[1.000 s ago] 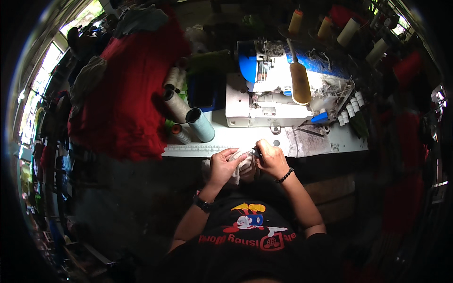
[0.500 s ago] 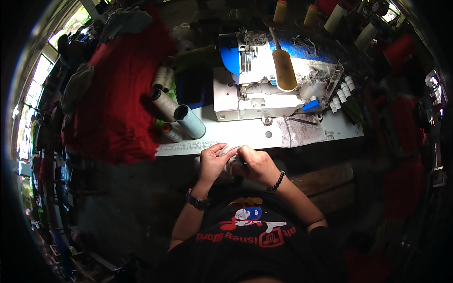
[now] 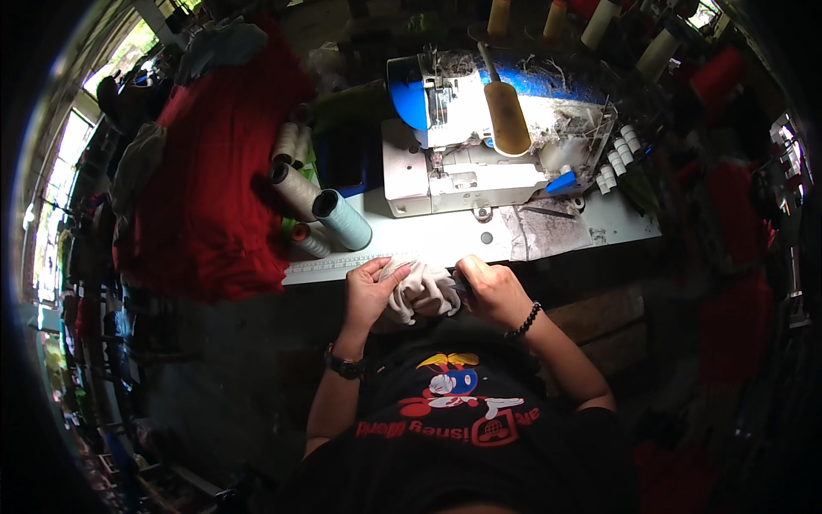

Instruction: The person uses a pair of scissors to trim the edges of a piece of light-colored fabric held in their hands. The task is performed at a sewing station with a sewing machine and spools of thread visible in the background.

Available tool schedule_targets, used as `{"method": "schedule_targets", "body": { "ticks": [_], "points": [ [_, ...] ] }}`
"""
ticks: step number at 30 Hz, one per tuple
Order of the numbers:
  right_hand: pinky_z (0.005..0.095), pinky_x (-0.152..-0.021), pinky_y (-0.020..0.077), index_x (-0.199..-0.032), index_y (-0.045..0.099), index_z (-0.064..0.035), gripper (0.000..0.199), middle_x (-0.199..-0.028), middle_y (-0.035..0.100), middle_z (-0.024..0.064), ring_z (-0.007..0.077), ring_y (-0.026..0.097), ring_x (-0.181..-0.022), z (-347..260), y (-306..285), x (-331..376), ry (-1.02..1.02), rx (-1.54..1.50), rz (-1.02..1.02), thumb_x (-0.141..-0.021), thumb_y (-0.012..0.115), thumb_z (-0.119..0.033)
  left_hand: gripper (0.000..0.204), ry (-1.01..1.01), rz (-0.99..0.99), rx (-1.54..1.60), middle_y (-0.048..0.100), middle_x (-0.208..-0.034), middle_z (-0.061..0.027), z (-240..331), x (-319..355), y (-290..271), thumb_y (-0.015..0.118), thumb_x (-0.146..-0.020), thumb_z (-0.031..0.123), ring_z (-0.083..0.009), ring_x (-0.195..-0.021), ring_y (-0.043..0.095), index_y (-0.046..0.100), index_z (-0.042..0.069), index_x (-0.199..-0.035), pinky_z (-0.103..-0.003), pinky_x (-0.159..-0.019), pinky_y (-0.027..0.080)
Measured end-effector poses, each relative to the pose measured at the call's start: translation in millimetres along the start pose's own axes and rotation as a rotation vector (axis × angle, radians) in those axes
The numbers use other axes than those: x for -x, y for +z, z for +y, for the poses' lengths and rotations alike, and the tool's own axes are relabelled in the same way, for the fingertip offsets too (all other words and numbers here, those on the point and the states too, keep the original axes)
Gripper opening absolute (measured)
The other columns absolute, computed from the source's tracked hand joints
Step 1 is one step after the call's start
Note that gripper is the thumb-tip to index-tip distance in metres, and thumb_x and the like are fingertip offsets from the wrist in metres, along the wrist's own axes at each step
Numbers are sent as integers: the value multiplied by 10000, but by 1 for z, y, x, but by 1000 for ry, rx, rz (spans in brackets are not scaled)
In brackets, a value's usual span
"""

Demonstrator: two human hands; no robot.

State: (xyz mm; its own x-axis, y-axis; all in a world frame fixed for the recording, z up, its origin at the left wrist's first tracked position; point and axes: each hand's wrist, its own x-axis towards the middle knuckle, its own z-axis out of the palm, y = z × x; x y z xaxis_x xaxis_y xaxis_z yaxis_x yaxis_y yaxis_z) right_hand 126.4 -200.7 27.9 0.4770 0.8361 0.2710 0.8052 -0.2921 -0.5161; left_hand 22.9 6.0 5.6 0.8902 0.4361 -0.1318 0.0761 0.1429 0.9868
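A bunched piece of white cloth [image 3: 419, 293] hangs in folds at the table's front edge. My left hand [image 3: 368, 294] pinches its left side between thumb and fingers. At the cloth's right end, my right hand [image 3: 495, 293] is closed, with its fingers curled. Something small and greyish-dark shows between that hand and the cloth; its kind is too unclear to name. Beyond both hands stands a white and blue sewing machine [image 3: 479, 184] under a bright light.
On the white table [image 3: 428, 244], a light blue thread cone [image 3: 347, 223] and several other spools stand left of the machine. A red fabric pile [image 3: 201, 188] lies farther left. A stained cloth [image 3: 548, 233] lies at the right front, and a measuring tape [image 3: 330, 267] runs along the edge.
My hands have drawn apart, the right one moving right and the left slightly left. More of the white cloth now shows between them.
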Motion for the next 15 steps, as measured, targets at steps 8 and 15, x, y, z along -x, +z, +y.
{"method": "schedule_targets", "body": {
  "ticks": [8, 15],
  "points": [
    [319, -678, 463, -856, 547, 0, 194, -770, 621, 75, 188, 588, -728, 0, 20, -33, 348, -792, 137, -948, 505, -165, 243, -153, -120, 344, 555, -809, 43, 8, 3, -3, 479, -993, 251, -14, -747, 483, 582, 42, -923, -182, -694, 410],
    [187, -446, 275, -852, 647, -64, 226, -629, 492, -88, -5, 361, -509, 0, 23, -54, 405, -1140, -28, -915, 623, -280, 268, -22, 47, 251, 504, -771, 60, 23, -1, -1, 489, -990, 281, -14, -719, 440, 551, 82, -821, -180, -657, 373]
  ]
}}
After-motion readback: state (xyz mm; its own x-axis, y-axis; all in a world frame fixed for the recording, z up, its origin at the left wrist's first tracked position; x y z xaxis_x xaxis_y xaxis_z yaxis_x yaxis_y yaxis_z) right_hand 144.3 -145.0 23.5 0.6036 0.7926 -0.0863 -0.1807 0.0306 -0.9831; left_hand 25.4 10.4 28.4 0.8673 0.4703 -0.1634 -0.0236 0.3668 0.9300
